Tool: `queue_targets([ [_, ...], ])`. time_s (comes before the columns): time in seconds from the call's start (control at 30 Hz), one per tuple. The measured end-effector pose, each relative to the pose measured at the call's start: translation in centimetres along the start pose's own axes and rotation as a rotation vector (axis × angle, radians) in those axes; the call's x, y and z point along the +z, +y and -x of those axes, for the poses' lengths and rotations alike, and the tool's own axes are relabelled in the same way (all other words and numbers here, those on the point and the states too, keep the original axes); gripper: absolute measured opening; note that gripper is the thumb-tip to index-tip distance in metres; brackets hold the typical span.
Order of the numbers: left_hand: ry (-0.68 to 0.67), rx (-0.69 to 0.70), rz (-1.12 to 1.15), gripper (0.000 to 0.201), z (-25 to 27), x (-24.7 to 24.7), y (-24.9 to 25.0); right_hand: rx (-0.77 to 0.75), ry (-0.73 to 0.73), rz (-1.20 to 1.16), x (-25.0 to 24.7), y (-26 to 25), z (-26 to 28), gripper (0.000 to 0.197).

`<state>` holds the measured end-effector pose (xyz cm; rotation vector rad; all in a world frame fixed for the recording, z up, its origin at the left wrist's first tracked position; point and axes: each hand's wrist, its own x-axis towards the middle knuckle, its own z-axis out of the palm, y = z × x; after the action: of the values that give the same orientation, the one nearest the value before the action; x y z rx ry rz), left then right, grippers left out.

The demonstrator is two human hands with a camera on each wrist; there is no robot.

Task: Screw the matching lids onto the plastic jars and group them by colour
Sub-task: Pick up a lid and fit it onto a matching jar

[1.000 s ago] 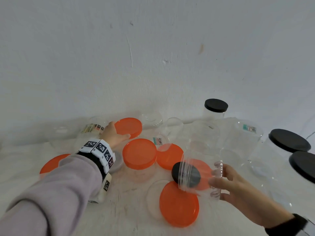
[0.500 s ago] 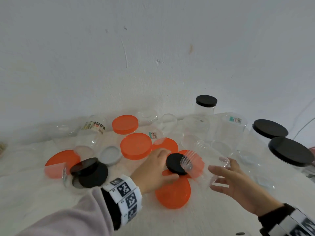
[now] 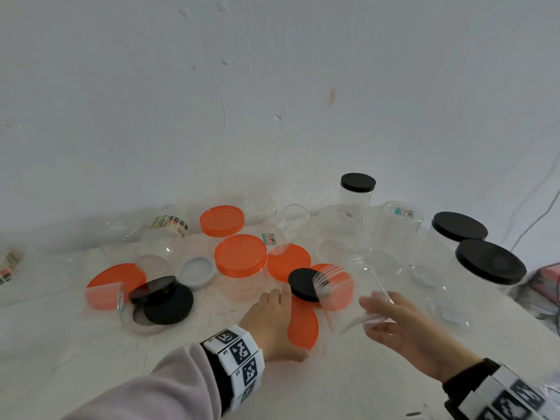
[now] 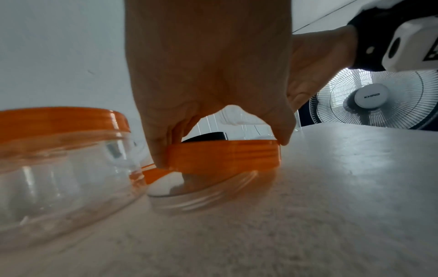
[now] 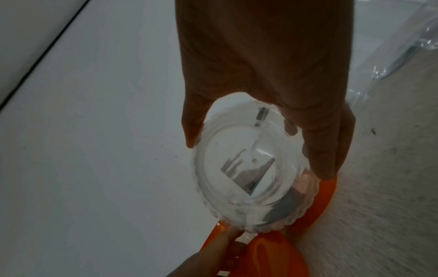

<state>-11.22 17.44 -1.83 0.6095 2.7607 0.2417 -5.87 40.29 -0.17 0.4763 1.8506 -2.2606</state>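
A scuffed white wall point(image 3: 272, 101) rises behind the pale, rough surface point(image 3: 121, 359). A white pedestal fan point(image 4: 369, 97) stands beyond its edge, and a thin cable point(image 3: 539, 213) hangs against the wall.

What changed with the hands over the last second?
The left hand came from the far orange-lidded jar to the near orange lid and now grips its rim. The right hand still holds the clear jar, tilted.

A plain room, likely a home: scuffed white wall point(image 3: 272, 86), white table point(image 3: 91, 344) (pedestal fan point(image 4: 372, 101) beside it).
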Motion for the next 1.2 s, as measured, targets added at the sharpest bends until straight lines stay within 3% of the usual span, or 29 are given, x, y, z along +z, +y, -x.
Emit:
queue_targets([
  [0.2, 0.037, -0.033, 0.068, 0.117, 2.3, -0.9, -2.9, -0.012, -0.127, 0.165, 1.7, 0.2, 0.5, 0.075],
  [0.43, 0.152, -0.157, 0.256, 0.097, 6.0, -2.7, -8.0, -0.007, -0.283, 0.395, 6.3, 0.4, 1.0, 0.092],
  [0.63, 0.204, -0.319, 0.395, 0.092, 8.9, -4.7, -12.4, 0.037, -0.494, 0.59, 10.7, 0.4, 1.5, 0.082],
  [0.7, 0.257, -0.311, 0.582, 0.084, 9.7, -5.3, -13.5, -0.098, -0.447, 0.689, 11.0, -0.2, 0.4, 0.061],
  [0.73, 0.27, -0.319, 0.651, 0.078, 10.2, -5.6, -13.7, -0.181, -0.299, 0.534, 10.3, -0.4, -1.5, 0.045],
  [0.8, 0.275, -0.347, 0.739, 0.072, 11.0, -6.0, -13.8, -0.263, -0.228, 0.521, 11.7, -0.7, -4.7, 0.038],
  [0.87, 0.311, -0.331, 0.777, 0.071, 11.3, -6.1, -13.6, -0.287, -0.371, 0.732, 13.3, -0.3, -4.1, 0.06],
  [0.9, 0.335, -0.309, 0.775, 0.071, 11.5, -6.0, -13.4, -0.202, -0.391, 0.669, 14.3, -0.2, -2.7, 0.079],
  [0.97, 0.371, -0.242, 0.742, 0.08, 11.8, -5.9, -12.9, -0.003, -0.508, 0.83, 16.7, 1.7, -1.5, 0.093],
  [1.0, 0.381, -0.206, 0.709, 0.087, 12.0, -5.7, -12.7, -0.031, -0.56, 0.892, 16.5, 3.2, -1.6, 0.094],
  [1.07, 0.381, -0.158, 0.64, 0.094, 12.2, -5.4, -12.4, -0.099, -0.528, 0.885, 17.1, 4.2, -2.4, 0.106],
  [1.2, 0.403, -0.149, 0.557, 0.079, 12.3, -4.7, -11.4, -0.143, -0.527, 0.891, 18.4, 4.0, -2.7, 0.119],
])
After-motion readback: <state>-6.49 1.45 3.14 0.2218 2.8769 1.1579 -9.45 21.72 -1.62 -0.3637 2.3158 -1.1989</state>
